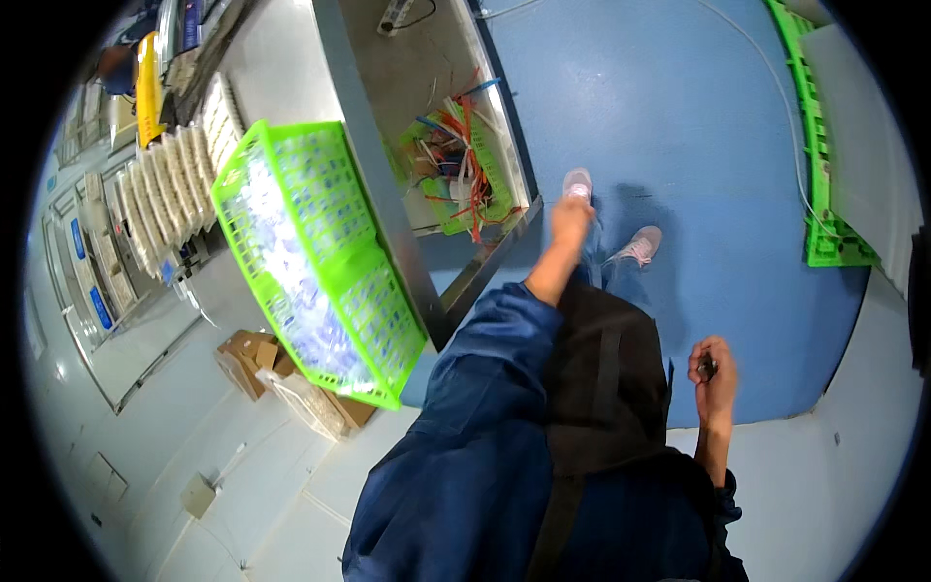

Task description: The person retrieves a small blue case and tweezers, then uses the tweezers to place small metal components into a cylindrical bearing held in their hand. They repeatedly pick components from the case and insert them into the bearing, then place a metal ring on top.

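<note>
My left hand (571, 221) hangs over the blue floor, between the metal bench and my shoe, with its back towards me. Its fingers point down and away, and their shape is hidden. Lower on the right, my right hand (715, 376) is held beside my dark apron (601, 388). Its fingers curl round a small dark object (708, 367) that I cannot make out. Nearest to my left arm stands a bright green basket (335, 257) filled with clear, bluish plastic pieces (291, 272), on the bench top.
The metal bench (364, 126) has a lower shelf bearing a green basket (493, 165) of red and blue strips. Stacked pale trays (160, 199) stand at left, cardboard boxes (247, 359) beyond. On the right, a green crate (819, 194) and a cable (776, 73) lie along the floor.
</note>
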Action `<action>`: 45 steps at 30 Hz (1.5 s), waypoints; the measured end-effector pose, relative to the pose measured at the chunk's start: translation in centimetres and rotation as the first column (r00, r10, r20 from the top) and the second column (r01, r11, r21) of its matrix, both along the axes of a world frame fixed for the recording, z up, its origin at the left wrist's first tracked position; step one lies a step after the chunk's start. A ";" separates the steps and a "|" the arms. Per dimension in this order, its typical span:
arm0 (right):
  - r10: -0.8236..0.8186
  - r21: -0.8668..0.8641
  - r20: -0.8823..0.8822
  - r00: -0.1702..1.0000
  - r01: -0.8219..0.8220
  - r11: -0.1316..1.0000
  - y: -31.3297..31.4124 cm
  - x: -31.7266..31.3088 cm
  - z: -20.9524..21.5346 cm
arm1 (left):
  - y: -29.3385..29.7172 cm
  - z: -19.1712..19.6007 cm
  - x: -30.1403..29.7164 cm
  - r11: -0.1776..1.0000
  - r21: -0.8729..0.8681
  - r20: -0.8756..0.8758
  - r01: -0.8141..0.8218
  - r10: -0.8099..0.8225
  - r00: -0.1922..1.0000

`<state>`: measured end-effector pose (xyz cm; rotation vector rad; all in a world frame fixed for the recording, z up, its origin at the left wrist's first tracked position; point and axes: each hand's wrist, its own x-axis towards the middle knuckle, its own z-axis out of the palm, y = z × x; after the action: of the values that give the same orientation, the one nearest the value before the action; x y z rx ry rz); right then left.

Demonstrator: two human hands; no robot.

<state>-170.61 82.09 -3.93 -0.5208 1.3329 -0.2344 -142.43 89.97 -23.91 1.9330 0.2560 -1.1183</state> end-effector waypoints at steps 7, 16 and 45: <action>0.264 0.362 -0.038 0.964 -0.233 0.903 1.3 4.5 -9.3 | 17.6 -20.6 19.1 0.594 0.730 0.589 -0.338 -0.295 0.752; 0.499 0.491 -0.122 0.858 -0.384 0.782 0.7 10.5 -15.6 | 18.3 -26.1 27.0 0.856 0.502 0.745 0.119 -0.499 0.443; 0.603 0.459 -0.196 0.773 -0.471 0.753 -0.1 9.6 -16.2 | 10.0 -19.3 25.7 0.756 0.556 0.616 0.345 -0.654 0.440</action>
<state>-161.01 81.94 -20.17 -0.6064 1.4437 0.6302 -116.73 99.95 -43.23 2.7482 -0.7459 -0.4256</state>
